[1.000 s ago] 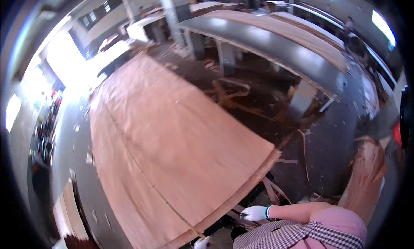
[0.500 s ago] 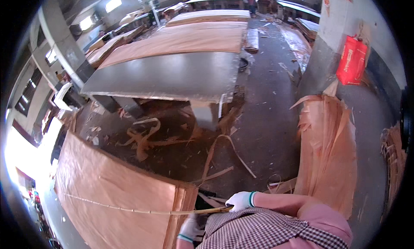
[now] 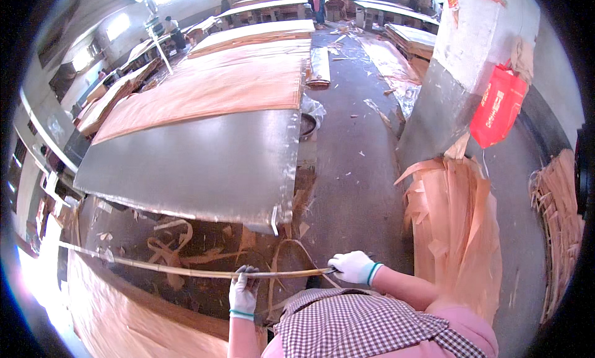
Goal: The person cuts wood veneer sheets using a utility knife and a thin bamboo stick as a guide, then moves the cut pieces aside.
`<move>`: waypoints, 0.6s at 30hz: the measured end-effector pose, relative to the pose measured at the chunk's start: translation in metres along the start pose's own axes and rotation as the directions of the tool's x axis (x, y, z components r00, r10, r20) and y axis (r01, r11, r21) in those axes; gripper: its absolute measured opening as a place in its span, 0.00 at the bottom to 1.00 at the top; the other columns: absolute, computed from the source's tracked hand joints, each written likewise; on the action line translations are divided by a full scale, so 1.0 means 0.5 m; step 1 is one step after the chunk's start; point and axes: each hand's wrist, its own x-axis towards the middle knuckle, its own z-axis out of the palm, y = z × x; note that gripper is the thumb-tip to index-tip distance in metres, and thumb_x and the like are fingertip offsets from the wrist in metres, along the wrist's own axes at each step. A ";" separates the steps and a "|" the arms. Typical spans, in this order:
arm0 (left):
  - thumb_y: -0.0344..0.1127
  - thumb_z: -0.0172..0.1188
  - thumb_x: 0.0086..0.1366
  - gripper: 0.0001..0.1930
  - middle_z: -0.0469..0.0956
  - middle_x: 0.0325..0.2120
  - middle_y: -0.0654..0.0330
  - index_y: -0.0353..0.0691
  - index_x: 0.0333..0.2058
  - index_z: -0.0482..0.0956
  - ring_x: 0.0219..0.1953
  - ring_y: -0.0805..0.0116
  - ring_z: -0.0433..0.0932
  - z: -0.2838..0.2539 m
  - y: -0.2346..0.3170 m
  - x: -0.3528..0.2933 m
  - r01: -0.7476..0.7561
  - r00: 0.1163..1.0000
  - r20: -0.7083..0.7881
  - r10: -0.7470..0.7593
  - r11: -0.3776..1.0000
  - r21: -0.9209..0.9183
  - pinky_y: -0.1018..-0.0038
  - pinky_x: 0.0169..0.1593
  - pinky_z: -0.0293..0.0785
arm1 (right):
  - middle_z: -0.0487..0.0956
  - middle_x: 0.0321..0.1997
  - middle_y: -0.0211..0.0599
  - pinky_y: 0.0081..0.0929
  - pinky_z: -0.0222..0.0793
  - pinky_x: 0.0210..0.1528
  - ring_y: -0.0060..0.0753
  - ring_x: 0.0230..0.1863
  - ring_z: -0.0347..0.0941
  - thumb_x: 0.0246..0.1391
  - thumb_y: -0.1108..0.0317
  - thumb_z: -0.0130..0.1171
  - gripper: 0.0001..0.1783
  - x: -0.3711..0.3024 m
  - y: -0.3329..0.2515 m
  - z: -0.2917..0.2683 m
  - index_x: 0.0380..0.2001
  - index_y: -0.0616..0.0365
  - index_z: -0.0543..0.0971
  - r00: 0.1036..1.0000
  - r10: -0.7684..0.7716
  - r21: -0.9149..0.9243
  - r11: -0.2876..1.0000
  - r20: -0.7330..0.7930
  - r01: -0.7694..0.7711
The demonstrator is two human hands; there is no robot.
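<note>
A long, thin bamboo stick [image 3: 176,271] stretches across the front of me, its far end reaching left over a stack of wood veneer sheets [image 3: 139,318]. My right hand [image 3: 354,267], in a white glove with a green-edged cuff, is closed on the stick's right end, where a small dark part shows. My left hand [image 3: 243,293], gloved in white with greyish fingertips, grips the stick further along, its fingers coming up around it from below. The stick is raised above the veneer stack.
A metal-topped table [image 3: 192,163] carrying veneer sheets [image 3: 217,79] stands ahead. Right of me is a bundle of veneer strips [image 3: 452,222]; a red bag [image 3: 498,107] hangs by a pillar [image 3: 458,67]. Scraps [image 3: 170,243] litter the floor. People [image 3: 317,5] are in the background.
My left hand has risen from beside the stack and now grips the stick. The stick has lifted off the veneer stack. The view has shifted, with the table appearing nearer and further left.
</note>
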 end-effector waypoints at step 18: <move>0.35 0.45 0.70 0.13 0.76 0.41 0.58 0.36 0.47 0.72 0.40 0.68 0.76 0.673 -0.104 0.840 -0.192 0.981 0.052 0.185 0.952 0.238 0.74 0.43 0.73 | 0.79 0.29 0.52 0.44 0.72 0.35 0.53 0.32 0.77 0.51 0.54 0.56 0.19 0.506 0.723 -0.408 0.43 0.54 0.75 0.976 0.173 0.429 0.897 -0.128 -0.103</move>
